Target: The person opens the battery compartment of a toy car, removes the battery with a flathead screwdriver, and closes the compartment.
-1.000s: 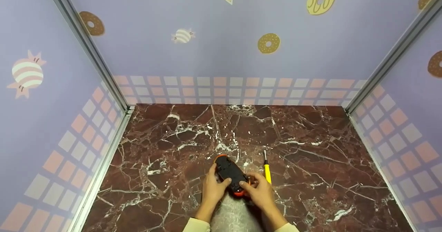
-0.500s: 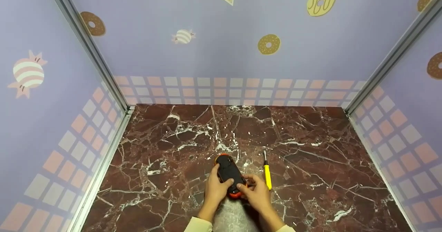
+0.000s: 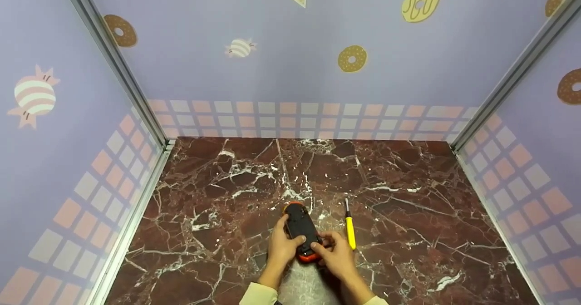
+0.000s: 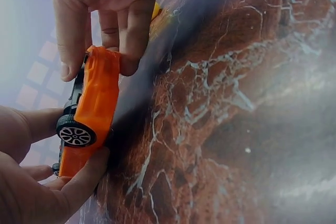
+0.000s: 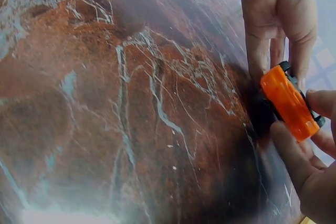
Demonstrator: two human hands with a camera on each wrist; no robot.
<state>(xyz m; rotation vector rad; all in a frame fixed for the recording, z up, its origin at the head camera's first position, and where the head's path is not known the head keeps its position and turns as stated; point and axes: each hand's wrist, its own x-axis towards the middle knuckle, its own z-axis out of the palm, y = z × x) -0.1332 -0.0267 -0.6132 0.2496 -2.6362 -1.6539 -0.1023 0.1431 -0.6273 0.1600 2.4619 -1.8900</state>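
A toy car (image 3: 302, 228) lies upside down between both hands, its black underside facing up. Its orange body (image 4: 98, 90) and a spoked black wheel (image 4: 76, 131) show in the left wrist view. My left hand (image 3: 282, 248) grips the car along its left side, thumb on the underside. At the near right end, my right hand (image 3: 337, 254) pinches the car, its thumb over the underside and its fingers at the orange side (image 5: 290, 103). Some fingertips are hidden beneath the car.
To the right of the right hand lies a screwdriver (image 3: 350, 228) with a yellow handle, its tip pointing away. The dark red marbled tabletop (image 3: 218, 250) is enclosed by a printed back wall (image 3: 295, 82) and side walls (image 3: 59, 159) with metal corner strips.
The toy car has turned slightly more upright in the head view, and its near end has shifted a little left. The right hand moved left with it, uncovering the screwdriver's handle end.
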